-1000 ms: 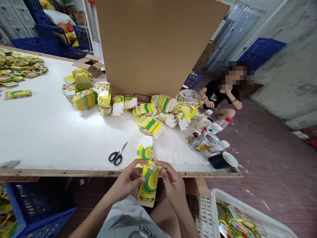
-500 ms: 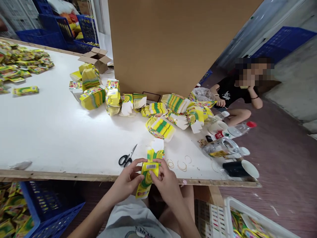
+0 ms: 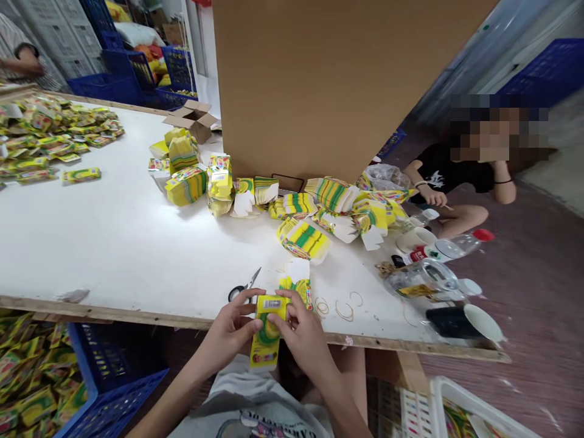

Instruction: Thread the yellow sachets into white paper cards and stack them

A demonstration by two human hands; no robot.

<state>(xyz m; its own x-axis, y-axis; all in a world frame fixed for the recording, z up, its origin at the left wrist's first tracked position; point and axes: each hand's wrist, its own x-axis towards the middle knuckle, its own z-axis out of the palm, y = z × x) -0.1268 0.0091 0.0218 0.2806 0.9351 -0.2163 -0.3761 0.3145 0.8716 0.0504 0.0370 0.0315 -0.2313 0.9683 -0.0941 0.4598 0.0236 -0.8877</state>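
Both hands hold one small yellow and green carton (image 3: 265, 340) upright just in front of the table's near edge. My left hand (image 3: 230, 331) wraps its left side. My right hand (image 3: 301, 331) pinches its top flap, where a barcode shows. Just behind them a flat carton blank (image 3: 297, 281) lies on the white table (image 3: 104, 243), with black-handled scissors (image 3: 241, 289) to its left and several rubber bands (image 3: 340, 307) to its right.
Bundles of flat cartons (image 3: 303, 237) lie before a tall cardboard sheet (image 3: 337, 85). Bottles (image 3: 422, 278) and a black cup (image 3: 460, 319) sit at the table's right end. A blue crate (image 3: 91, 389) stands lower left, a white basket (image 3: 456, 407) lower right. A person (image 3: 456, 182) sits beyond.
The carton's top flap has been folded shut, barcode now facing up. My view has shifted, so the table and hands sit a little further right.
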